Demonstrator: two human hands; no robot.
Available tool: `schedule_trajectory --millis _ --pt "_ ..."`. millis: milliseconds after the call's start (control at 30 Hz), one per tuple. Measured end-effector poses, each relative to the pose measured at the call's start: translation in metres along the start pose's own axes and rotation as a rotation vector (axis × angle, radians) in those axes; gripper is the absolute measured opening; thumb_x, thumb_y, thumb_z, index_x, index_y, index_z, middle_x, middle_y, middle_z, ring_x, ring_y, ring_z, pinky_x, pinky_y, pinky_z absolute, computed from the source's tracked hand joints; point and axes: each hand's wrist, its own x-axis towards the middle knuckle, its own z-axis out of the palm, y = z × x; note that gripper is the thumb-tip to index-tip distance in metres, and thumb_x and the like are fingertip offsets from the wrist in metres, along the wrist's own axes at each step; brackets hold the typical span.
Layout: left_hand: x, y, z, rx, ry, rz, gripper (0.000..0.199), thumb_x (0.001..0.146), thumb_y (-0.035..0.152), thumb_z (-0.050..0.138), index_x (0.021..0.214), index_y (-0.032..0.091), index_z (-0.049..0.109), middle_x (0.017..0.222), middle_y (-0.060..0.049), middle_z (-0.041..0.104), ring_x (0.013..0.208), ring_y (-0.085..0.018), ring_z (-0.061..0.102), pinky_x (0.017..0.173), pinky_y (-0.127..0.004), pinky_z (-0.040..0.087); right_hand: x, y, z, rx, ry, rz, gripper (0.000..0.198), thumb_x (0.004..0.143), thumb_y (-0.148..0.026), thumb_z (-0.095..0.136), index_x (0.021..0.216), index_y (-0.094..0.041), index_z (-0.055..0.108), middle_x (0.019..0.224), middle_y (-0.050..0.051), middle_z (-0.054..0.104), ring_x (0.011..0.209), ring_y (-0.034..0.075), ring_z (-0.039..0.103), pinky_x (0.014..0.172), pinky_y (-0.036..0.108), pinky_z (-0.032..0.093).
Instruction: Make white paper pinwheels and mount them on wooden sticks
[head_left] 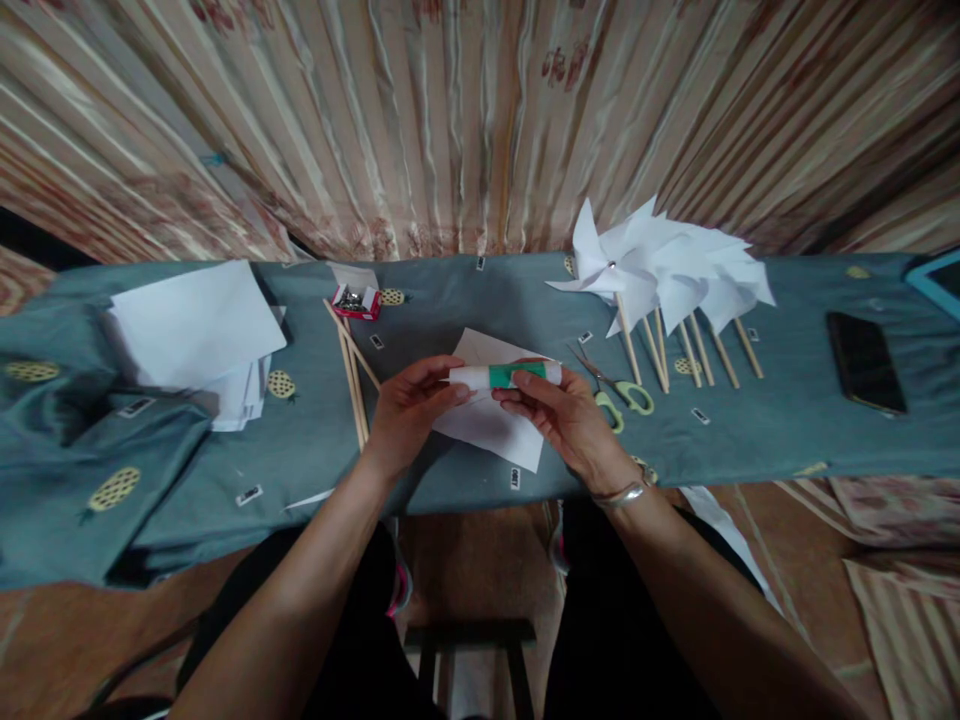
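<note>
A white glue stick with a green label (496, 375) is held level between my two hands, above the table. My left hand (415, 405) has its fingers closed on the left end. My right hand (564, 412) grips the right part, thumb on the green label. Beneath them a square sheet of white paper (510, 437) lies on the cloth, partly covered by the hands. Just right of my right hand lie scissors with green handles (626, 396). Several wooden sticks (352, 375) lie left of my left hand.
Several white paper pinwheels (637, 262) on sticks lie at the back right. Farther right are a dark phone (866, 362) and a blue-edged device (937, 283). A small red box (357, 304) of metal pins stands at back left, near stacked white paper (196, 325). A curtain (465, 120) hangs behind.
</note>
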Motion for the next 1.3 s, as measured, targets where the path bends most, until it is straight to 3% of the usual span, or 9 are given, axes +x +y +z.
schedule_trajectory --millis 267,533,833,967,1133,1200,1300 --pt "-0.007 0.001 -0.004 0.138 -0.009 0.093 0.027 0.062 0.022 0.087 0.086 0.019 0.076 0.081 0.0 0.076 0.072 -0.012 0.068 0.069 -0.021 0.054 -0.004 0.005 0.007 -0.082 0.005 0.029 0.034 0.059 -0.039 0.091 0.08 -0.019 0.072 0.071 -0.001 0.076 0.063 0.012 0.073 0.065 0.021 0.061" --pt "-0.037 0.005 -0.021 0.349 0.013 0.101 0.033 0.068 0.03 0.082 0.098 0.018 0.078 0.096 -0.006 0.078 0.081 -0.019 0.072 0.075 -0.03 0.059 -0.012 0.012 0.021 -0.153 -0.01 0.055 0.035 0.054 -0.039 0.093 0.074 -0.018 0.074 0.068 0.0 0.076 0.057 0.012 0.07 0.059 0.022 0.058" --pt "-0.063 0.026 -0.034 0.538 0.071 0.198 0.03 0.069 0.033 0.079 0.096 0.019 0.08 0.095 -0.008 0.079 0.086 -0.023 0.073 0.08 -0.032 0.058 -0.019 0.033 0.051 -0.226 -0.178 0.083 0.037 0.058 -0.047 0.089 0.077 -0.019 0.074 0.07 0.0 0.076 0.06 0.011 0.068 0.06 0.022 0.056" --pt "-0.059 0.035 -0.07 0.576 0.28 0.185 0.044 0.063 0.044 0.082 0.097 0.016 0.078 0.092 -0.008 0.078 0.082 -0.023 0.071 0.079 -0.034 0.056 -0.017 0.028 0.043 -0.388 -0.202 -0.085 0.041 0.068 -0.048 0.082 0.097 -0.021 0.072 0.087 0.003 0.078 0.073 0.015 0.071 0.071 0.03 0.059" --pt "-0.049 0.03 -0.129 0.757 0.586 0.252 0.054 0.067 0.055 0.071 0.102 0.014 0.074 0.101 -0.01 0.075 0.093 -0.026 0.067 0.089 -0.038 0.051 -0.016 0.006 -0.002 -0.871 -0.048 -0.413 0.033 0.083 -0.042 0.068 0.108 -0.02 0.068 0.095 0.008 0.077 0.082 0.021 0.073 0.08 0.038 0.058" --pt "-0.049 0.025 -0.143 0.964 0.583 0.235 0.048 0.072 0.051 0.066 0.103 0.015 0.073 0.103 -0.01 0.074 0.096 -0.028 0.066 0.091 -0.041 0.05 -0.021 -0.003 -0.02 -1.108 -0.058 -0.485 0.026 0.089 -0.035 0.059 0.108 -0.02 0.069 0.098 0.009 0.077 0.086 0.024 0.073 0.081 0.04 0.058" --pt "-0.054 0.022 -0.15 1.182 0.539 0.28 0.041 0.079 0.046 0.06 0.106 0.018 0.072 0.109 -0.009 0.073 0.106 -0.029 0.062 0.096 -0.043 0.048 -0.031 -0.012 -0.041 -1.387 -0.2 -0.602 0.025 0.092 -0.02 0.049 0.104 -0.019 0.071 0.105 0.011 0.076 0.099 0.027 0.072 0.09 0.045 0.056"
